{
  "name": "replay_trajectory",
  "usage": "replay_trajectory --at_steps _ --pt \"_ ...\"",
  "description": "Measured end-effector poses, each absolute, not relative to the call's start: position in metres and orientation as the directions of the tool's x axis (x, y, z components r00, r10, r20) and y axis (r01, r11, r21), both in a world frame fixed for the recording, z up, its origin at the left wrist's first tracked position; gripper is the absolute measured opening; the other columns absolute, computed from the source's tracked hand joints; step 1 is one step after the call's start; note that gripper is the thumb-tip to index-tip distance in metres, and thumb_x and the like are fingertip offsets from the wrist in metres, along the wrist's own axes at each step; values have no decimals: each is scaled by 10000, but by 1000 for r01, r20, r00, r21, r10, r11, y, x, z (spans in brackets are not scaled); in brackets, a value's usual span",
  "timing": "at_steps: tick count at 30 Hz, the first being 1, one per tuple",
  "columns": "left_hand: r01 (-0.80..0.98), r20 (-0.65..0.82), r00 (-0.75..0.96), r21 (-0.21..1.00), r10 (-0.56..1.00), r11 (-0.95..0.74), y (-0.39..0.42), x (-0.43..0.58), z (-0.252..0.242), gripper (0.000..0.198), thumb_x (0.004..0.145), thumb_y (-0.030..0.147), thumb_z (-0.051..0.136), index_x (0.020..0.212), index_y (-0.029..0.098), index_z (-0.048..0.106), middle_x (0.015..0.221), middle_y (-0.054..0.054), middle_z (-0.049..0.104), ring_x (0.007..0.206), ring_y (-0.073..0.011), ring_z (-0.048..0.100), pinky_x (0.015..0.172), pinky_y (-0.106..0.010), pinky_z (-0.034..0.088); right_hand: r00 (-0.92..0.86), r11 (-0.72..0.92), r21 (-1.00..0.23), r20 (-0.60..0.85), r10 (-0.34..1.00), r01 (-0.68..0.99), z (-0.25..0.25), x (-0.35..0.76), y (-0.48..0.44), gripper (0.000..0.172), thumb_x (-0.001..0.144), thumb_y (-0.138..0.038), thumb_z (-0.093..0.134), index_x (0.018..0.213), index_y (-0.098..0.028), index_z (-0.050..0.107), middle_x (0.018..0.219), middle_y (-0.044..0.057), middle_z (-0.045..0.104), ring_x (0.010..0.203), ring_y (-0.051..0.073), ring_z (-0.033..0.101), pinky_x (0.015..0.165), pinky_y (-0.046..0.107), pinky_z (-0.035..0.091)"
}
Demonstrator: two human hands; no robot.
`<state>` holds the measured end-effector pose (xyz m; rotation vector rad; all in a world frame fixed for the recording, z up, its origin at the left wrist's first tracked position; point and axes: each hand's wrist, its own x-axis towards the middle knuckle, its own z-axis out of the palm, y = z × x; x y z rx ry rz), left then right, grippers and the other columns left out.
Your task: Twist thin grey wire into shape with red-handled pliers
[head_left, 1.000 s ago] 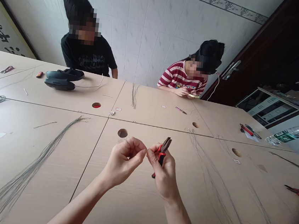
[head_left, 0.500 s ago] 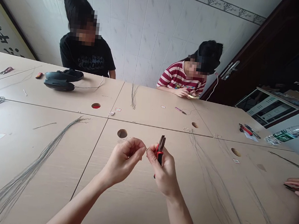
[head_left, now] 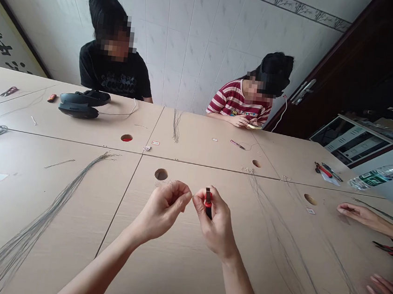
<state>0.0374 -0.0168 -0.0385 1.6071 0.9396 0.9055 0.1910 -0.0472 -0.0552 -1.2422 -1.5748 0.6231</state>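
My left hand (head_left: 162,210) pinches a short thin wire (head_left: 169,186) between thumb and fingers, just above the table. My right hand (head_left: 214,224) sits right beside it, fingertips touching the same wire, and holds small red-and-black pliers (head_left: 208,202) tucked in the palm with the jaws pointing away from me. Both hands hover over the light wooden table (head_left: 177,266), near a round cable hole (head_left: 161,174).
A long bundle of thin wires (head_left: 39,221) lies at the left, more strands (head_left: 297,260) at the right. Another person's hands (head_left: 361,215) reach in from the right near red pliers (head_left: 391,249). Two seated people are across the table. A black headset (head_left: 80,103) and a water bottle (head_left: 379,175) lie there too.
The pliers in my right hand have turned so that their jaws point away and look shorter. Another person's hands have come in at the right edge.
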Motion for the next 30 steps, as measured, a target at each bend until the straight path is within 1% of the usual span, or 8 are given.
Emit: replay_trajectory --at_steps 5,10,13,20,23,27,30 --pt "98 71 407 988 911 -121 -15 37 -37 250 913 363 511 773 161 561 546 61 414 459 -60 328 436 -203 278 25 357 -833 404 914 422 -57 193 -47 180 956 -272 480 787 -223 440 733 -13 470 708 148 451 658 272 363" --pt "22 40 355 998 934 -51 -15 36 -34 164 881 220 478 865 163 631 603 42 524 444 -48 395 441 -194 319 53 329 -865 376 925 379 -57 192 -48 175 954 -292 495 797 -220 469 714 -25 438 650 130 427 612 260 353" --pt "7 32 354 999 935 -37 -15 36 -33 146 845 172 483 849 167 628 607 43 545 445 -47 418 437 -187 324 60 333 -868 380 923 369 -56 191 -47 180 948 -287 503 786 -217 469 707 -29 429 621 122 409 582 253 339" --pt "42 35 372 998 928 -54 -15 36 -31 91 830 205 523 816 163 602 618 37 553 450 -55 421 431 -190 323 47 317 -894 348 936 316 -53 190 -49 179 952 -287 499 790 -215 468 681 -42 404 564 106 368 546 247 315" --pt "57 19 367 997 930 -43 -15 36 -31 111 824 203 504 773 166 597 584 39 523 459 -67 419 449 -205 324 36 308 -901 334 942 305 -52 190 -49 180 953 -302 498 798 -215 473 668 -45 401 551 105 363 538 249 308" --pt "86 3 368 996 930 -38 -15 36 -33 202 830 225 479 647 168 541 560 42 431 489 -77 347 479 -226 279 34 306 -894 335 942 327 -53 190 -49 195 950 -313 501 784 -215 471 695 -33 429 578 113 382 556 253 318" --pt "108 13 345 993 939 -54 -16 36 -33 211 839 254 489 648 171 520 583 43 396 537 -90 323 498 -231 255 27 302 -893 329 944 334 -54 190 -48 196 950 -308 501 782 -217 459 709 -26 438 621 125 402 588 257 335"
